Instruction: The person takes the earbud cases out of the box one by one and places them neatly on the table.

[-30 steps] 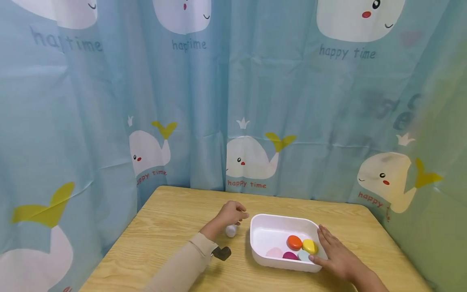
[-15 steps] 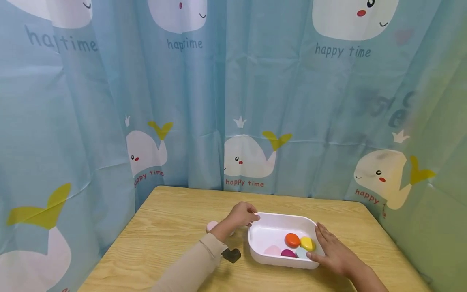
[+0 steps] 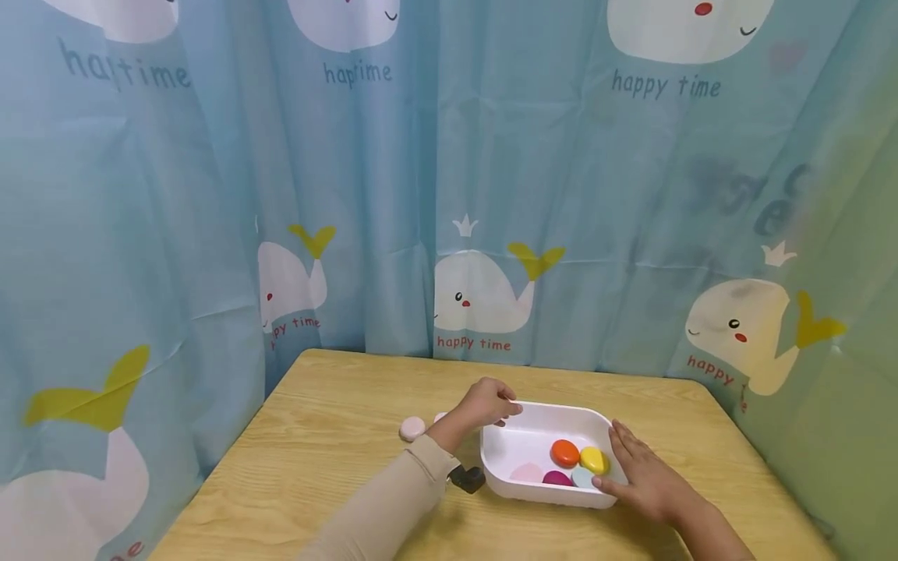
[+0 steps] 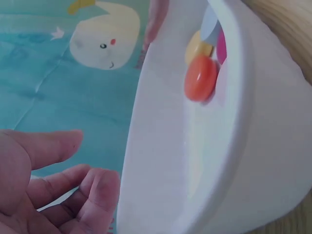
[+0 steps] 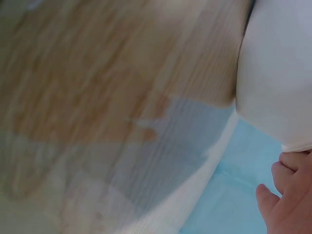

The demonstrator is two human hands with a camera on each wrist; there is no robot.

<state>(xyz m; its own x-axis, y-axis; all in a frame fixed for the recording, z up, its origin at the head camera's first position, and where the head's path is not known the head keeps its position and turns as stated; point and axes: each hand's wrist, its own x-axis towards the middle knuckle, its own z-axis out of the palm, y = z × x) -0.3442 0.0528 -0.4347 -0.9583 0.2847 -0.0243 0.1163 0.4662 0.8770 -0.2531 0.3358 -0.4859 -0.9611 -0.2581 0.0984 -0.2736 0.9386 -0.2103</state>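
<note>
A white plastic tub stands on the wooden table. In it lie smooth rounded pieces: orange, yellow, magenta, pale pink and light blue. My left hand hovers at the tub's far left corner, fingers loosely bent and thumb apart; the left wrist view shows no piece between them. Along the tub's right side rests my right hand, its fingers straight against the wall and its thumb over the front right corner.
Left of the tub, a pale pink rounded piece lies on the table. A second pale piece shows partly behind my left forearm. Blue whale-print curtains hang behind the table. A black device sits at my left wrist.
My left hand has moved right, from beside a pale piece on the table to the tub's far left corner, uncovering pale pieces. The right hand stays against the tub.
</note>
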